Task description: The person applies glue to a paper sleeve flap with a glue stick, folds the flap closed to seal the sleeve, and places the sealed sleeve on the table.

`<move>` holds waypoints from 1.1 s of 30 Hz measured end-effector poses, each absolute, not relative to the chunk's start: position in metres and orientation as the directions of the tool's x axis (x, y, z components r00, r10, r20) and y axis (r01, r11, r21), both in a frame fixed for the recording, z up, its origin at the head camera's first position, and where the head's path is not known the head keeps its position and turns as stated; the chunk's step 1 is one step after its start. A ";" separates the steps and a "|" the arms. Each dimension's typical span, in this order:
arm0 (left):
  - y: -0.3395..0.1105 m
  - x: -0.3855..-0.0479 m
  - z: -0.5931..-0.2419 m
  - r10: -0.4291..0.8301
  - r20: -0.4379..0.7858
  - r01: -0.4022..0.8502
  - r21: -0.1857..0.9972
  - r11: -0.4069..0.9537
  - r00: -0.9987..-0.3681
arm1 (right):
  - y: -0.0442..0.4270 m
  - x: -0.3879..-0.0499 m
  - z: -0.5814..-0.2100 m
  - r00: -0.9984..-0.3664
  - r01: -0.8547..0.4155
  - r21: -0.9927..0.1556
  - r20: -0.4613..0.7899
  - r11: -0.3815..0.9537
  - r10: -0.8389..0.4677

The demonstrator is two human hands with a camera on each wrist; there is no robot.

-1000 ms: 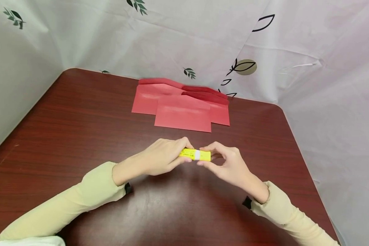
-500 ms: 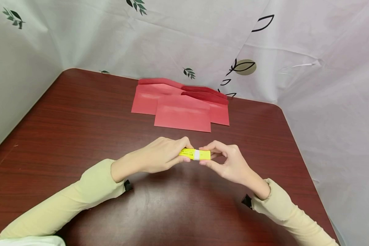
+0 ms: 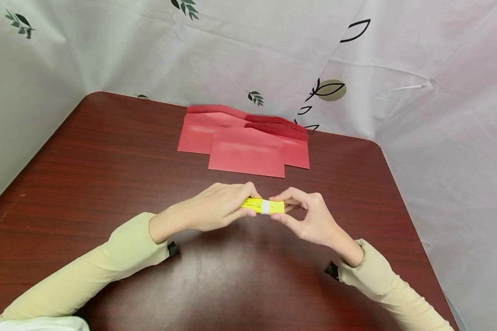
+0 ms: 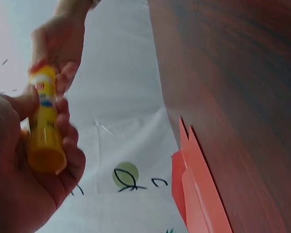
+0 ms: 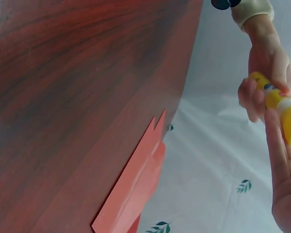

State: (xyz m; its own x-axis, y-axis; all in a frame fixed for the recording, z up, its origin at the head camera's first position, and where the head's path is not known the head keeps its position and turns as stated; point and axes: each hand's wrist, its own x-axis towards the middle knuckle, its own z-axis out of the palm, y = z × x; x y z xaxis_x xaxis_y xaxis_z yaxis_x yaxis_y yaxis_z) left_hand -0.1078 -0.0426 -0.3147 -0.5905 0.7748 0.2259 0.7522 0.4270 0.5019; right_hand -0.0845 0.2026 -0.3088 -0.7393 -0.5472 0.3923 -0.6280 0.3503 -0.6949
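A yellow glue stick (image 3: 266, 207) with a white band is held level above the table, between both hands. My left hand (image 3: 215, 207) grips its printed body; in the left wrist view the fingers curl round the glue stick (image 4: 44, 116). At the other end, my right hand (image 3: 314, 220) pinches the yellow cap between thumb and fingers. The cap is on the stick, seen also on the glue stick (image 5: 287, 114) in the right wrist view. Just beyond the hands lie red envelopes, the front envelope (image 3: 246, 154) overlapping the left envelope (image 3: 193, 138) and the right envelope (image 3: 297, 154).
The dark red-brown wooden table (image 3: 107, 174) has rounded far corners. A pale curtain (image 3: 215, 55) with leaf prints hangs behind it and along both sides. The envelopes lie near the far edge with their flaps raised toward the curtain.
Both hands have shifted very slightly, with the right-hand fingers a little higher on the cap end. The glue stick stays held the same way, and the envelopes have not moved.
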 end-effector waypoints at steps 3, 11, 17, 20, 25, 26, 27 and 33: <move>-0.039 -0.104 -0.315 0.738 0.254 0.738 0.500 0.453 -0.625 | 0.202 -0.085 -0.310 -0.733 -0.658 -0.664 0.453 0.357 -0.508; -0.036 -0.101 -0.316 0.690 0.289 0.724 0.479 0.496 -0.664 | 0.200 -0.085 -0.311 -0.689 -0.720 -0.593 0.552 0.359 -0.470; -0.038 -0.103 -0.313 0.726 0.249 0.723 0.512 0.463 -0.641 | 0.204 -0.084 -0.309 -0.702 -0.700 -0.620 0.505 0.355 -0.503; -0.040 -0.104 -0.313 0.743 0.236 0.727 0.523 0.446 -0.626 | 0.206 -0.084 -0.307 -0.720 -0.672 -0.650 0.461 0.355 -0.518; -0.041 -0.105 -0.312 0.756 0.228 0.729 0.531 0.432 -0.614 | 0.208 -0.082 -0.305 -0.758 -0.612 -0.708 0.400 0.352 -0.515; -0.041 -0.105 -0.312 0.755 0.228 0.729 0.528 0.434 -0.615 | 0.208 -0.082 -0.305 -0.765 -0.601 -0.720 0.392 0.347 -0.511; -0.041 -0.105 -0.312 0.754 0.229 0.730 0.527 0.436 -0.616 | 0.208 -0.082 -0.305 -0.773 -0.589 -0.731 0.385 0.345 -0.505; -0.040 -0.105 -0.312 0.724 0.262 0.726 0.519 0.451 -0.638 | 0.206 -0.079 -0.302 -0.820 -0.521 -0.784 0.349 0.338 -0.455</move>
